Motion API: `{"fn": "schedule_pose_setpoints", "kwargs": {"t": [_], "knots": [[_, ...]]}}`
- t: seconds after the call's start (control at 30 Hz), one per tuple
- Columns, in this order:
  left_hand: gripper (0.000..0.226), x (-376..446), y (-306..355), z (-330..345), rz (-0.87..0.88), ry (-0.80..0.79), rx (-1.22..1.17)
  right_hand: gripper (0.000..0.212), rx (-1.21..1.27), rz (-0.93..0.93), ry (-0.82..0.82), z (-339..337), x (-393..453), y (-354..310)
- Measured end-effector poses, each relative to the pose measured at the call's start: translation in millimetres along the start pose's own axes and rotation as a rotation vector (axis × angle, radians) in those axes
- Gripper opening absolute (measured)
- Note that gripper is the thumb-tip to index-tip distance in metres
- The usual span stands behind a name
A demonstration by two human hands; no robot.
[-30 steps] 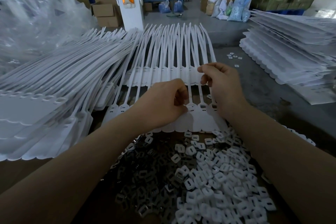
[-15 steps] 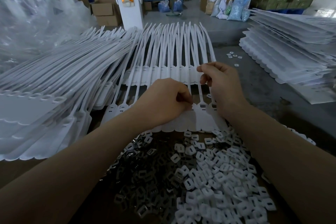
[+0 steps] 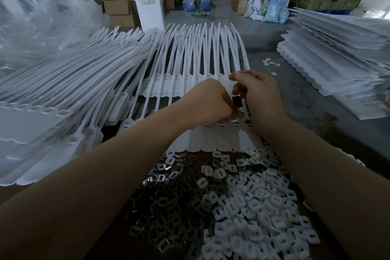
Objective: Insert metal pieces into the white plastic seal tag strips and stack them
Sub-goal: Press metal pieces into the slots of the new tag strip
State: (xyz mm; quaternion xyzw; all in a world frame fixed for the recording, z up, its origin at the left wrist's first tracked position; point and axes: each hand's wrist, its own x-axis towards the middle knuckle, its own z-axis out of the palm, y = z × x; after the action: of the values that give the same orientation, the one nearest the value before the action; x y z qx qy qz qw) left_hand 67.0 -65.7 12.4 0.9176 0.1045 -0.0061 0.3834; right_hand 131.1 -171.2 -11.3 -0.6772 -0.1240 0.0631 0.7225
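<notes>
A white seal tag strip (image 3: 221, 139) lies flat in front of me, its straps fanning away toward the far edge. My left hand (image 3: 211, 103) has its fingers curled, with the tips pinched down on the strip's row of lock heads near its right end. Anything small between those fingertips is hidden. My right hand (image 3: 261, 99) sits just to the right, fingers curled round one strap and its heel on the strip. A pile of dark metal pieces (image 3: 168, 207) lies near me, beside a pile of white plastic caps (image 3: 253, 207).
A tall slanting stack of white strips (image 3: 52, 101) fills the left side. Another stack of strips (image 3: 337, 59) sits at the right. Crumpled clear plastic film (image 3: 42, 17) lies at the far left. A few loose caps (image 3: 269, 62) rest on the grey table beyond my right hand.
My left hand has slid rightward along the row of lock heads, closing on my right hand. My right hand has barely moved.
</notes>
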Motion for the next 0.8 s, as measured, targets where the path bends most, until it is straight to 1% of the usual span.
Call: {"fn": "schedule_pose_setpoints", "kwargs": {"t": [0.17, 0.37, 0.43, 0.6, 0.7, 0.8], "knots": [[0.016, 5, 2, -2, -0.021, -0.033, 0.04, 0.013, 0.0, -0.014, -0.011, 0, 0, 0], [0.016, 10, 7, -4, -0.056, -0.063, 0.087, 0.014, -0.019, -0.039, -0.022, -2, 1, 1], [0.015, 11, 8, -4, -0.042, -0.061, 0.104, 0.014, -0.023, -0.04, -0.027, -2, 2, 1], [0.016, 9, 1, 1, 0.096, 0.009, 0.222, 0.014, -0.008, -0.036, -0.022, -1, 3, 2], [0.009, 3, -8, 4, 0.224, 0.058, 0.228, 0.014, -0.002, -0.035, -0.013, -1, 3, 1], [0.01, 2, -14, 5, 0.294, 0.068, 0.193, 0.014, 0.006, -0.037, -0.015, -1, 3, 0]]}}
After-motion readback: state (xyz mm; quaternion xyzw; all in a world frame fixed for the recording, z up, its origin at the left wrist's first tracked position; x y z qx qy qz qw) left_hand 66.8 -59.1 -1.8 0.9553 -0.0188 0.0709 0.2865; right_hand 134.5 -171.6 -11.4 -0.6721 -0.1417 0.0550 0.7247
